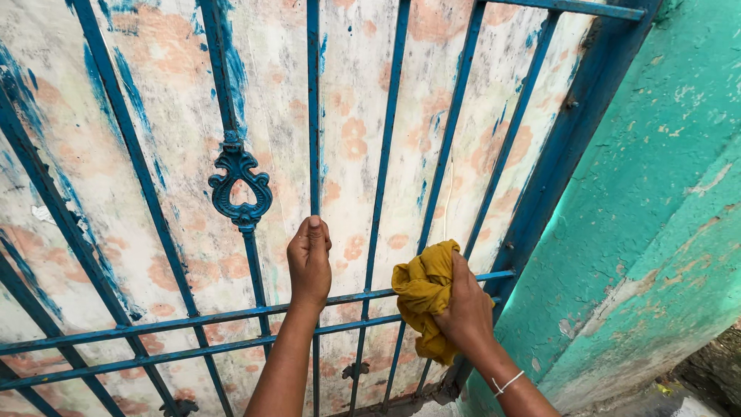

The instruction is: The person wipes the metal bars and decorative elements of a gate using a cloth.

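Left hand: the left hand (309,262) is closed around one upright bar of the blue metal gate (239,185), fingers wrapped tight on the bar, just above the two horizontal rails (139,328); it seems to steady the gate, not to wipe
Right hand: the right hand (465,305) presses a yellow cloth (422,293) against the bars at the right end of the rails, fingers spread flat over the bunched cloth and pinching a fold of it; a thin white bracelet (507,382) is on the wrist
Cloth place: the cloth is crumpled between the palm and the gate, low on the right side, near the thick frame post (575,131) and the green wall (664,201)
Gate surface: the blue paint is worn and chipped on many bars; behind them is a pale backing sheet (355,100) with faded orange flower marks and blue smears; a curled iron ornament (240,189) sits on the bar left of the left hand
Done so far: I cannot tell which bars are already wiped, because no clear clean and dirty border shows
Left to do: as I judge, the wiping is only at the lower right corner, and the upper bars, the ornament and the whole left part are not touched by the cloth at this moment
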